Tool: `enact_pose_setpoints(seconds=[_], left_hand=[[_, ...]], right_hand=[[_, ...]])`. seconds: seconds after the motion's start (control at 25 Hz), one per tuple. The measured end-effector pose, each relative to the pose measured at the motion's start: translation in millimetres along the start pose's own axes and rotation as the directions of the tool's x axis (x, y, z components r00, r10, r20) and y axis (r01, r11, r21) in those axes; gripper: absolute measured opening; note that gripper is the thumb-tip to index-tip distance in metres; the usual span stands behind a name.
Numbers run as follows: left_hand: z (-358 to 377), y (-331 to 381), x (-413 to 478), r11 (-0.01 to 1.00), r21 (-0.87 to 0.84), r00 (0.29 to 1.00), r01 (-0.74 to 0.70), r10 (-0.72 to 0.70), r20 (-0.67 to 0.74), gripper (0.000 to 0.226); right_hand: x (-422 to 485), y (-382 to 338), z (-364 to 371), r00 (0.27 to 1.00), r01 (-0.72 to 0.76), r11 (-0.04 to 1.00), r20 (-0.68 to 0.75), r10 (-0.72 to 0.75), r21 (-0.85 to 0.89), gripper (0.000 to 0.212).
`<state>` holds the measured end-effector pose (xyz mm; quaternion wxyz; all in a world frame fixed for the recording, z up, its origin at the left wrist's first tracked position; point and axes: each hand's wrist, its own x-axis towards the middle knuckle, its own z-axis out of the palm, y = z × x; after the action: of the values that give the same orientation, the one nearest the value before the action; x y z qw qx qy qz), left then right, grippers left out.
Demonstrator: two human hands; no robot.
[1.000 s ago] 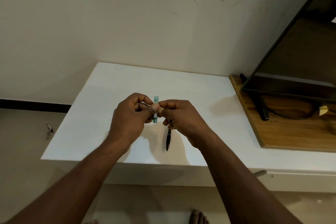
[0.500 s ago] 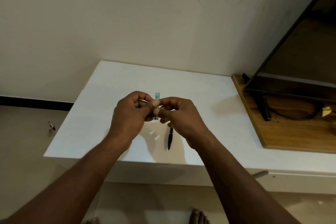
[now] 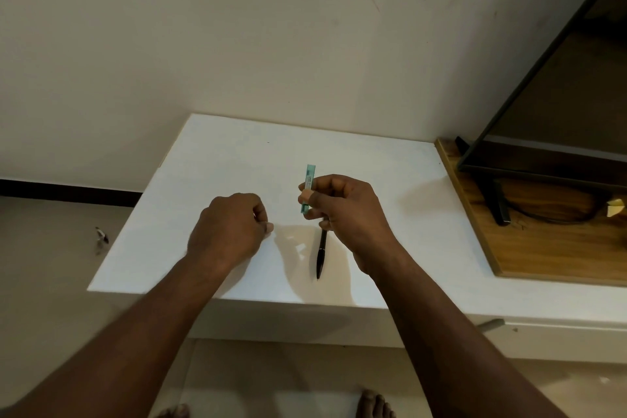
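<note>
Standing over a white table (image 3: 220, 163): one person, both forearms out.

Item one: slim teal tube (image 3: 308, 188), near upright, pinched between thumb and fingers of the right hand (image 3: 342, 210), held above the tabletop.

Item two: left hand (image 3: 230, 227), fingers curled in, thumb against them, apart from the tube. Whether it holds anything cannot be told.

Item three: black pen (image 3: 321, 256), lying flat on the table just below the right hand, tip toward the near edge.

Item four: wooden board (image 3: 543, 248), at the right.
</note>
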<state>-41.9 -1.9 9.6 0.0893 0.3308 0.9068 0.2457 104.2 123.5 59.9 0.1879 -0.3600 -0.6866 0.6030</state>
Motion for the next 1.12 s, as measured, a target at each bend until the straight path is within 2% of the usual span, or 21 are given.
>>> enact_pose_setpoints(seconds=[0.2, 0.48, 0.56, 0.64, 0.68, 0.72, 0.76, 0.8, 0.84, 0.88, 0.92, 1.0, 1.12], left_hand=[[-0.1, -2.2, -1.3, 0.996, 0.067, 0.998, 0.059, -0.061, 0.017, 0.019], [-5.7, -1.2, -3.5, 0.992, 0.069, 0.994, 0.105, -0.106, 0.015, 0.018], [-8.4, 1.7, -4.0, 0.996, -0.018, 0.996, 0.086, -0.086, -0.028, 0.018], [-10.7, 9.5, -4.2, 0.969, -0.241, 0.996, 0.045, -0.063, -0.068, 0.021], [-12.5, 15.4, -4.0, 0.9, -0.43, 0.995, 0.07, -0.095, -0.036, 0.025], [-15.3, 21.4, -4.9, 0.746, -0.649, 0.988, 0.151, -0.141, 0.069, 0.032], [-17.7, 27.3, -6.3, 0.511, -0.817, 0.963, 0.268, -0.149, 0.222, 0.042], [-19.6, 31.4, -8.6, 0.257, -0.889, 0.925, 0.38, -0.106, 0.365, 0.055], [-20.9, 32.7, -10.4, 0.055, -0.886, 0.888, 0.46, -0.035, 0.458, 0.068], [-21.3, 32.5, -11.5, -0.07, -0.857, 0.86, 0.51, 0.034, 0.509, 0.079], [-21.8, 31.5, -12.2, -0.144, -0.83, 0.842, 0.539, 0.085, 0.532, 0.088], [-23.6, 30.2, -12.6, -0.219, -0.799, 0.828, 0.561, 0.14, 0.543, 0.101], [-27.0, 27.8, -11.4, -0.248, -0.796, 0.834, 0.552, 0.159, 0.529, 0.111]], right_hand=[[-0.7, -0.6, 0.2, 1.0, 0.014, 1.0, -0.021, -0.014, -0.012, 0.019], [0.1, -1.7, 0.6, 0.998, 0.017, 1.0, -0.06, -0.017, -0.001, 0.024], [-0.1, -2.1, -0.3, 0.998, 0.023, 1.0, -0.06, -0.023, -0.001, 0.021], [-0.7, -2.9, -0.7, 0.998, 0.03, 1.0, -0.058, -0.031, -0.006, 0.019], [-1.2, -3.1, -0.6, 0.998, 0.039, 0.999, -0.055, -0.039, -0.01, 0.018], [-1.5, -3.4, 0.0, 0.998, 0.051, 0.999, -0.048, -0.051, -0.017, 0.016], [-2.1, -3.6, 0.3, 0.997, 0.066, 0.997, -0.043, -0.068, -0.031, 0.014], [-2.8, -3.9, 0.6, 0.995, 0.088, 0.995, -0.038, -0.091, -0.055, 0.012], [-3.5, -3.8, 1.2, 0.992, 0.115, 0.99, -0.033, -0.119, -0.086, 0.01], [-4.5, -3.8, 1.6, 0.989, 0.143, 0.982, -0.028, -0.148, -0.12, 0.009], [-5.4, -3.8, 2.6, 0.985, 0.168, 0.974, -0.023, -0.173, -0.155, 0.008], [-6.7, -2.8, 3.8, 0.977, 0.205, 0.952, -0.017, -0.215, -0.227, 0.011], [-7.6, -0.3, 6.7, 0.964, 0.252, 0.917, -0.008, -0.267, -0.309, 0.025]])
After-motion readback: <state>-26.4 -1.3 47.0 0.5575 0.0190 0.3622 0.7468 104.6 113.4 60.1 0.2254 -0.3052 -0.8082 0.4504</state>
